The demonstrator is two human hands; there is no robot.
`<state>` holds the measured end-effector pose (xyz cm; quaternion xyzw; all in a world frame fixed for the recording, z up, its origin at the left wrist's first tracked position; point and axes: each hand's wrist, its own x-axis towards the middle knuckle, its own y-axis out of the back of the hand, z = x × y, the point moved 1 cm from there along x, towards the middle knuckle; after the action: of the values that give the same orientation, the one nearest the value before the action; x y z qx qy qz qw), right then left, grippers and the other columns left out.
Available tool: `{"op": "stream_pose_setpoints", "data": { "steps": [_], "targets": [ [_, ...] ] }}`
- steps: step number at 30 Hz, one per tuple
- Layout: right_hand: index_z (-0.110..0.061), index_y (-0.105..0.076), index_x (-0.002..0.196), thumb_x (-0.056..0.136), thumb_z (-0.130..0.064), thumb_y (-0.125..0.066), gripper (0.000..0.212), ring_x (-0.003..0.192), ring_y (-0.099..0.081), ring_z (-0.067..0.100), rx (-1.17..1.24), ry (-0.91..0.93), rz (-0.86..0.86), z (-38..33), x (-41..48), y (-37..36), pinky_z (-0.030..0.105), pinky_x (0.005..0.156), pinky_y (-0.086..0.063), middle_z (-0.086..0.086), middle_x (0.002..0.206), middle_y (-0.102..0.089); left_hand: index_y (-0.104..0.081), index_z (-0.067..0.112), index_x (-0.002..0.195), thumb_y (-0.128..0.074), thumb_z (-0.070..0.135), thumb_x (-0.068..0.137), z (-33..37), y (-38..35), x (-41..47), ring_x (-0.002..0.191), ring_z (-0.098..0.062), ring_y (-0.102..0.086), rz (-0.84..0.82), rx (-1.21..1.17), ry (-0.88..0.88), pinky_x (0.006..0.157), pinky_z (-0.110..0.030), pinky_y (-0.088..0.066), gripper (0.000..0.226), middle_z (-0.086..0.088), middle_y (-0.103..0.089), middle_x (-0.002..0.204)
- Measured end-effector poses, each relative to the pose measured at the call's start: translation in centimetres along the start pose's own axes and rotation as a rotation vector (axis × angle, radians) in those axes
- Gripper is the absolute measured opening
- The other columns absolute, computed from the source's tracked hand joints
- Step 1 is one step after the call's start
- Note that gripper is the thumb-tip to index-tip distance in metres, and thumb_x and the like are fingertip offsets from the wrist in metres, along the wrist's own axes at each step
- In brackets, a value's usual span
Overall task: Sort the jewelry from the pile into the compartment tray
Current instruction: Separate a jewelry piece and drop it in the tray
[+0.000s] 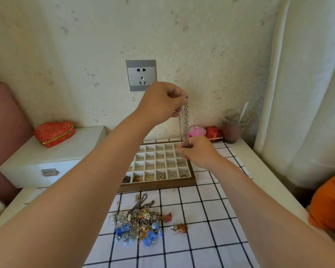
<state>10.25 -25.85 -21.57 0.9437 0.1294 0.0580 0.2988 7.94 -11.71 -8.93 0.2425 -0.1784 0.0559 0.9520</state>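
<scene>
A silver chain necklace (185, 120) hangs upright above the compartment tray (159, 185). My left hand (161, 104) is raised and pinches the chain's top end. Lower down, my right hand (198, 151) pinches its bottom end over the tray's right side. The tray has a wooden frame and many pale square cells; the nearest row holds small gold and dark pieces. The jewelry pile (141, 223), with blue bows, pearls and chains, lies on the checked cloth in front of the tray. A loose reddish earring (180, 228) sits just right of the pile.
A white drawer box (52, 157) with a red heart-shaped case (54, 133) stands at the left. Pink and red small boxes (203, 131) and a plastic cup with a straw (233, 126) stand behind the tray. An orange cushion (329, 206) is at the right.
</scene>
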Motion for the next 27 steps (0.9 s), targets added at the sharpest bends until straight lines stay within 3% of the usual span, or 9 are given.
{"op": "stream_pose_setpoints", "data": {
  "steps": [4,8,11,15,19,21,24,27],
  "targets": [
    [-0.015,-0.071,0.091,0.090,-0.015,-0.073,0.002,0.070,-0.058,0.008,-0.084,0.009,-0.046,0.7,-0.1,-0.7,0.024,0.074,-0.049,-0.009,0.074,-0.060,-0.075,0.008,0.093,-0.071,0.009,0.089,-3.2,-0.9,-0.9,0.072,-0.012,-0.065,-0.040,0.047,0.082,0.066,-0.025,-0.061,0.006,-0.002,-0.068,0.078],
    [-0.010,-0.070,0.118,0.085,-0.004,-0.075,0.033,0.082,-0.061,0.008,-0.097,0.001,-0.088,1.2,-0.2,0.0,0.017,0.073,-0.049,-0.003,0.094,-0.067,-0.074,0.015,0.087,-0.072,0.010,0.089,-5.8,-2.2,-1.6,0.073,-0.015,-0.067,-0.076,0.058,0.141,0.068,-0.029,-0.062,0.006,-0.002,-0.068,0.076],
    [-0.010,-0.069,0.121,0.092,0.001,-0.061,0.031,0.074,-0.061,0.010,-0.087,0.007,-0.030,1.5,0.1,1.1,0.031,0.082,-0.057,0.002,0.102,-0.067,-0.073,0.019,0.083,-0.072,0.009,0.089,-6.7,-3.0,-2.0,0.077,-0.021,-0.070,-0.121,0.051,0.157,0.071,-0.034,-0.063,0.011,-0.003,-0.069,0.077],
    [-0.015,-0.070,0.114,0.096,0.001,-0.051,0.031,0.064,-0.061,0.009,-0.071,0.002,0.003,0.9,0.1,1.9,0.016,0.056,-0.049,0.001,0.100,-0.069,-0.075,0.011,0.094,-0.072,0.006,0.087,-6.9,-4.0,-2.2,0.079,-0.018,-0.070,-0.177,-0.016,0.154,0.074,-0.033,-0.062,0.009,-0.004,-0.070,0.081],
    [-0.021,-0.071,0.097,0.096,-0.002,-0.055,0.025,0.054,-0.062,0.004,-0.062,0.029,-0.013,0.8,-0.1,1.9,0.011,0.052,-0.046,0.001,0.095,-0.071,-0.075,0.012,0.095,-0.073,0.007,0.087,-7.3,-4.3,-2.2,0.076,-0.015,-0.070,-0.173,0.023,0.149,0.073,-0.030,-0.062,0.010,-0.002,-0.070,0.080],
    [-0.021,-0.071,0.091,0.095,-0.003,-0.059,0.022,0.052,-0.061,0.000,-0.075,0.036,-0.027,1.0,0.0,1.6,0.012,0.057,-0.048,0.002,0.095,-0.072,-0.075,0.017,0.090,-0.074,0.010,0.086,-8.0,-4.4,-2.4,0.073,-0.015,-0.069,-0.198,0.114,0.154,0.075,-0.031,-0.062,0.008,0.000,-0.071,0.077],
    [-0.020,-0.074,0.091,0.094,-0.005,-0.061,0.020,0.064,-0.057,0.003,-0.127,0.037,-0.051,1.5,0.3,0.8,0.025,0.075,-0.049,-0.008,0.081,-0.066,-0.077,0.021,0.089,-0.075,0.015,0.085,-9.3,-4.8,-3.1,0.068,-0.005,-0.062,-0.224,0.249,0.142,0.073,-0.025,-0.052,0.007,0.009,-0.068,0.072],
    [-0.017,-0.078,0.096,0.095,-0.007,-0.059,0.022,0.080,-0.064,0.013,-0.207,0.047,-0.059,1.6,0.3,0.3,0.028,0.082,-0.051,-0.006,0.085,-0.070,-0.076,0.023,0.096,-0.076,0.016,0.084,-10.1,-5.0,-3.7,0.083,-0.003,-0.066,-0.264,0.234,0.156,0.083,-0.024,-0.051,0.014,0.010,-0.073,0.085]
  ]
}}
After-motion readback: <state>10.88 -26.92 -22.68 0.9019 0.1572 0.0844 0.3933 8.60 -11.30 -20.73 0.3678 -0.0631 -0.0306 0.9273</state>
